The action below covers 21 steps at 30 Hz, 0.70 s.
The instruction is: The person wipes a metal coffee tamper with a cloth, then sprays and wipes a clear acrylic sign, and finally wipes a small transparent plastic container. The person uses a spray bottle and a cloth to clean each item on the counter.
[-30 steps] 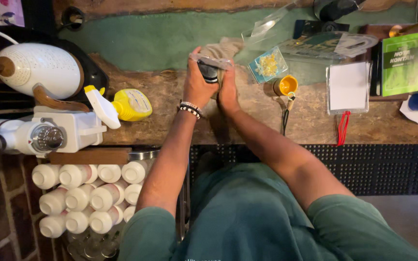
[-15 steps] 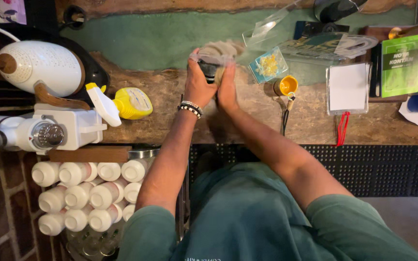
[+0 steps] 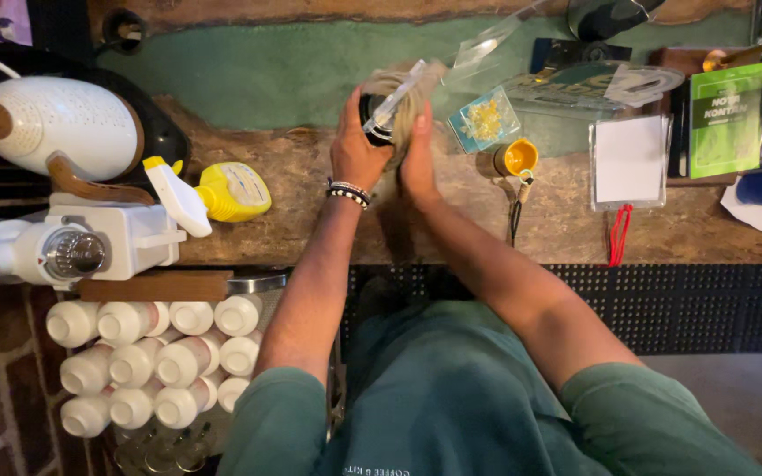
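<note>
- Head view, looking straight down: a person in a green shirt is standing at a rough wooden counter (image 3: 310, 203), both bare forearms reaching away from the body.
- The left hand (image 3: 356, 150), with beaded bracelets at the wrist, is wrapping its fingers around a small dark round container (image 3: 374, 119), holding it above the counter's far edge.
- The right hand (image 3: 416, 154) is pressing flat against the other side, so the container is being clasped between both palms.
- A clear plastic wrap (image 3: 399, 92) is lying across its top; whether it is being pulled on or off cannot be told.
- Doing this well likely means keeping the left grip firm while the right steadies the film.
- Just right, a small yellow cup (image 3: 519, 159) is sitting.
- Further left, a yellow spray bottle (image 3: 222, 189) is lying on its side.
</note>
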Each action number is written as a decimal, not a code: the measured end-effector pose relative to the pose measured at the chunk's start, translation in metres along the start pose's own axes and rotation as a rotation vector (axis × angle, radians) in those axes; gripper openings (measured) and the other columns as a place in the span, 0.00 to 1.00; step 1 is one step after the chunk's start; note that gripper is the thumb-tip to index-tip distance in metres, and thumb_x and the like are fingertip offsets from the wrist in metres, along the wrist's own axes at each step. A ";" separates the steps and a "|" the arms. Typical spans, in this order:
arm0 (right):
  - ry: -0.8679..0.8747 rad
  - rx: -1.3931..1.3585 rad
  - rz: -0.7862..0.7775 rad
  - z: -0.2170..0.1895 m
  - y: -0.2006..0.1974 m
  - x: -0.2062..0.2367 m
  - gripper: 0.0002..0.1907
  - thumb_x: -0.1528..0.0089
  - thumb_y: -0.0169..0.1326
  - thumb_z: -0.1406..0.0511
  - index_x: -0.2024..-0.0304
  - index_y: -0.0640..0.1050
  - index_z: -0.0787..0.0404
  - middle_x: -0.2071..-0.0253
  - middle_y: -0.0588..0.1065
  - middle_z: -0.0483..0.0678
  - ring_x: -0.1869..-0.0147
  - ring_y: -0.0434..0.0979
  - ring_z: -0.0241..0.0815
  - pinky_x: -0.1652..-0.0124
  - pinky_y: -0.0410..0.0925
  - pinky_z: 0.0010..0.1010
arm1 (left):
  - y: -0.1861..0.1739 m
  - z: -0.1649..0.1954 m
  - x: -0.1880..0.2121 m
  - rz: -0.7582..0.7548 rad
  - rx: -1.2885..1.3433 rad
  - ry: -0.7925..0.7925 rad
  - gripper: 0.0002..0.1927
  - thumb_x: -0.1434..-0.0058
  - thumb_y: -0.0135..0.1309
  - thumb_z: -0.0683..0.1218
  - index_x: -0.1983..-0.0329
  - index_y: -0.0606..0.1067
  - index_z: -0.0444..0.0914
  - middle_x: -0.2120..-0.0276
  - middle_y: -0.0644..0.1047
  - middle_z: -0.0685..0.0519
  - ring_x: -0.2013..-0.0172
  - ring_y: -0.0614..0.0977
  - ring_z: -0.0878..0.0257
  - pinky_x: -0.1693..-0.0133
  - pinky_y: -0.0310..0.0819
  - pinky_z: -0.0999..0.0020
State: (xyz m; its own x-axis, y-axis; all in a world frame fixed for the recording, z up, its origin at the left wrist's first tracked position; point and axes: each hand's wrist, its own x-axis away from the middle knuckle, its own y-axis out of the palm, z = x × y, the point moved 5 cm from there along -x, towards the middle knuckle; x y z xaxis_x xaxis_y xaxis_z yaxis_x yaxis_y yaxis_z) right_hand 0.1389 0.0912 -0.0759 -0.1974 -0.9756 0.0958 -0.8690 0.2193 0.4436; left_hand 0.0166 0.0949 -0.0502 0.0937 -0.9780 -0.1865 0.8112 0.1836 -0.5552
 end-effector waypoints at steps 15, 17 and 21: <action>0.195 0.012 -0.123 -0.026 -0.003 -0.056 0.22 0.30 0.45 0.54 0.51 0.79 0.63 0.56 0.79 0.44 0.53 0.77 0.35 0.50 0.70 0.28 | -0.002 0.010 -0.033 -0.169 0.226 0.136 0.57 0.51 0.73 0.45 0.24 0.52 0.36 0.30 0.63 0.38 0.29 0.66 0.43 0.29 0.61 0.56; 0.125 0.111 -0.081 -0.028 -0.006 -0.054 0.20 0.29 0.46 0.55 0.55 0.80 0.65 0.60 0.77 0.43 0.56 0.73 0.34 0.54 0.68 0.28 | -0.007 0.006 -0.041 -0.321 0.294 0.183 0.54 0.52 0.70 0.42 0.23 0.56 0.38 0.29 0.62 0.40 0.28 0.65 0.43 0.28 0.60 0.55; -0.018 0.339 0.094 -0.024 -0.017 -0.054 0.27 0.21 0.49 0.57 0.68 0.70 0.71 0.69 0.63 0.43 0.65 0.56 0.34 0.61 0.58 0.33 | -0.008 0.005 -0.056 -0.524 0.163 0.124 0.52 0.61 0.72 0.46 0.30 0.64 0.42 0.38 0.65 0.43 0.36 0.70 0.45 0.33 0.66 0.58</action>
State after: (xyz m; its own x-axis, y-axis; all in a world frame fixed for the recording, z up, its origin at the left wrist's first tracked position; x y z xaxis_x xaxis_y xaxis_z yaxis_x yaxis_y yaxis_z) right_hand 0.1751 0.1404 -0.0676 -0.2891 -0.9516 0.1046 -0.9474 0.3000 0.1118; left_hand 0.0080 0.1478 -0.0309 -0.4063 -0.9135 -0.0183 0.8105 -0.3511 -0.4689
